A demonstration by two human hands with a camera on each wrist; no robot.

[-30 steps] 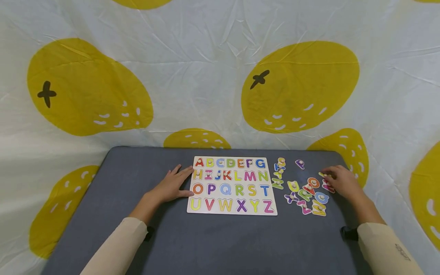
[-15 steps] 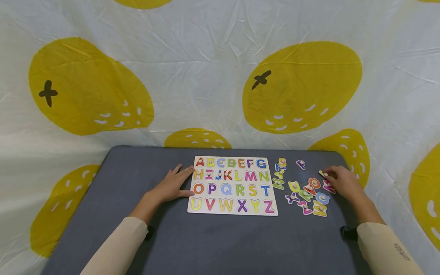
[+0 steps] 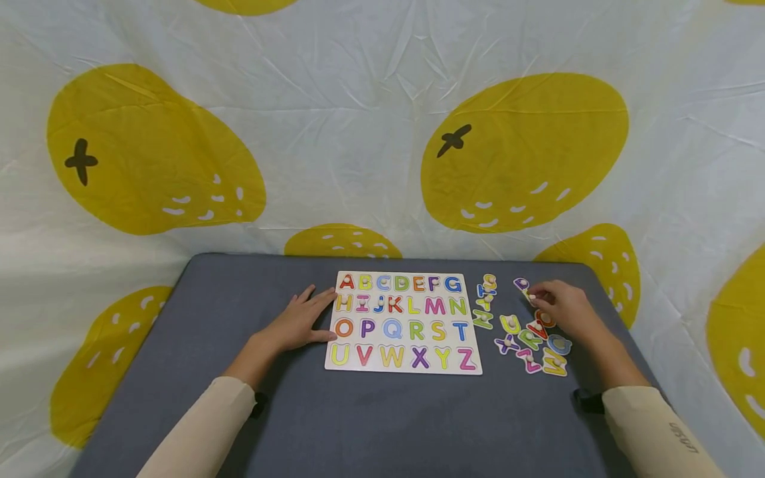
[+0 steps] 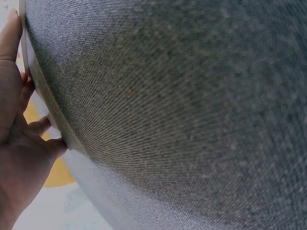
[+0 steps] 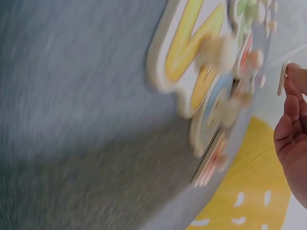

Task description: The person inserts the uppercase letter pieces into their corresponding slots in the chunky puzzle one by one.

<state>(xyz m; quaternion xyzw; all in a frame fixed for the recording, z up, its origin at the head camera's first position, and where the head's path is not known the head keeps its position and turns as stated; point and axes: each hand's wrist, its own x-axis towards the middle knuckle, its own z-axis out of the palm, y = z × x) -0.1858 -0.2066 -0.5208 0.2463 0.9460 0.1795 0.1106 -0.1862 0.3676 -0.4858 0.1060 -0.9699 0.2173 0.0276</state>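
A wooden alphabet puzzle board (image 3: pixel 375 366) lies on the table in the head view. Knobbed letters fill much of its top two rows; other spots show bare printed letters. My left hand (image 3: pixel 301 323) rests at the board's left edge, fingers spread; in the left wrist view its fingertips (image 4: pixel 58 145) are at the board's side. Between thumb and fingers, my right hand (image 3: pixel 568 307) pinches a small yellowish letter piece (image 3: pixel 530 298), seen edge-on as a thin wooden piece (image 5: pixel 282 80) in the right wrist view. It is raised close to the purple P piece (image 3: pixel 521 284). Its letter cannot be read.
Loose knobbed letters lie right of the board, including a yellow U (image 3: pixel 510 324), a blue Q (image 3: pixel 559 344) and a pink Z (image 3: pixel 528 361). A short column of pieces (image 3: pixel 484 318) sits by the board's right edge. Behind the table hangs a lemon-print cloth (image 3: pixel 358 133).
My right hand has lifted the yellowish letter piece from the far right and moved left with it, towards the purple P. My left hand stays at the board.
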